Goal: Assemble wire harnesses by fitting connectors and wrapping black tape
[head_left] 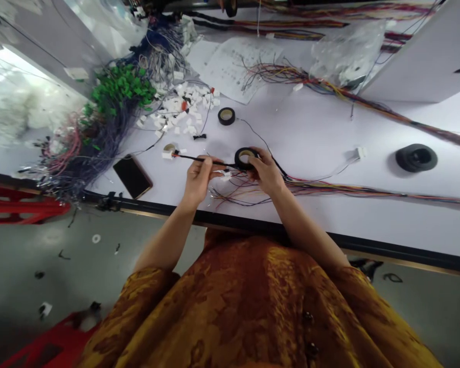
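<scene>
My left hand (198,179) pinches a black-wrapped cable (189,158) that ends in a white connector (167,155) on the left. In my right hand (267,174) is a roll of black tape (242,153), held against the same cable. A wire harness (329,185) of many coloured wires runs from under my right hand along the table to the right edge. Loose wire ends (230,197) and a small white connector (225,176) lie between and below my hands. My right fingertips are partly hidden behind the tape roll.
A second tape roll (226,116) lies beyond my hands, near a pile of white connectors (184,107). A phone (133,176) lies at left, by bundled wires with green connectors (122,87). A round black object (416,157) stands at right. Another harness (391,115) crosses behind.
</scene>
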A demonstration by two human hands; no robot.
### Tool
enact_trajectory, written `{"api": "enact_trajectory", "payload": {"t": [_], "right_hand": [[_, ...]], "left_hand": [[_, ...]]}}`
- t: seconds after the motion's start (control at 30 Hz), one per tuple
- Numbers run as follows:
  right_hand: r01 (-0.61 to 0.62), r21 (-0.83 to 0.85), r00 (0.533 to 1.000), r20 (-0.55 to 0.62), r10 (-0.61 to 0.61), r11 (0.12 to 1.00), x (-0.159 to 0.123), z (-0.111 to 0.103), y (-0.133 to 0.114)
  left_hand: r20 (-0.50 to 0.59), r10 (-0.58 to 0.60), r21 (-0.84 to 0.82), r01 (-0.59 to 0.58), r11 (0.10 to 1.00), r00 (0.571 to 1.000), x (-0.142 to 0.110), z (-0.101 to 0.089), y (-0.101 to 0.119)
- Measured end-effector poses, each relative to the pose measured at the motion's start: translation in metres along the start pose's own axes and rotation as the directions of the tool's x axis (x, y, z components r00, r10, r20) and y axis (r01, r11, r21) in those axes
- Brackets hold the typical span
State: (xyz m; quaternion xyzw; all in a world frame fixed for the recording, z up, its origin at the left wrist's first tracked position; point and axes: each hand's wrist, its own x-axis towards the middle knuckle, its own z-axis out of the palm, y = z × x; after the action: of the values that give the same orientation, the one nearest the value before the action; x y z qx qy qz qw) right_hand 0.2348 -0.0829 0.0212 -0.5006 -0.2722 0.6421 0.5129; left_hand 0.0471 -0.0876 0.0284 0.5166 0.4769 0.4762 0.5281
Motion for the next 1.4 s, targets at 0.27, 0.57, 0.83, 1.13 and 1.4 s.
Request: {"api": "enact_trajectory", "payload": {"t": [0.27,0.57,0.83,1.13,1.4], "right_hand": [[0.342,-0.393,0.924,-0.025,-0.382,0.854,-0.044,-0.005,0.029],[0.403,-0.679,0.888,0.127,-0.442,0.614,-0.048,-0.015,-0.003],[0.431,-0.785,0.885,0.272,-0.378,0.445,-0.005,0.004,-0.053],[0.24,-0.838,0.963,0.139,-0.233,0.49,0.038,-0.01,-0.052],[0.299,-0.796,0.953,0.217,-0.213,0.526,0.039,-0.028,-0.062]], "left_hand": [[0.016,-0.181,0.087,0.179,0.98,0.983,0.024,0.028,0.007],[0.174,0.07,0.239,-0.112,0.965,0.982,-0.002,0.031,0.027],[0.361,0.277,0.652,-0.453,0.608,0.89,-0.026,0.037,0.012],[0.416,0.243,0.658,-0.475,0.585,0.876,-0.011,0.034,0.016],[0.659,0.291,0.467,-0.681,0.564,0.693,0.002,0.023,0.033]]}}
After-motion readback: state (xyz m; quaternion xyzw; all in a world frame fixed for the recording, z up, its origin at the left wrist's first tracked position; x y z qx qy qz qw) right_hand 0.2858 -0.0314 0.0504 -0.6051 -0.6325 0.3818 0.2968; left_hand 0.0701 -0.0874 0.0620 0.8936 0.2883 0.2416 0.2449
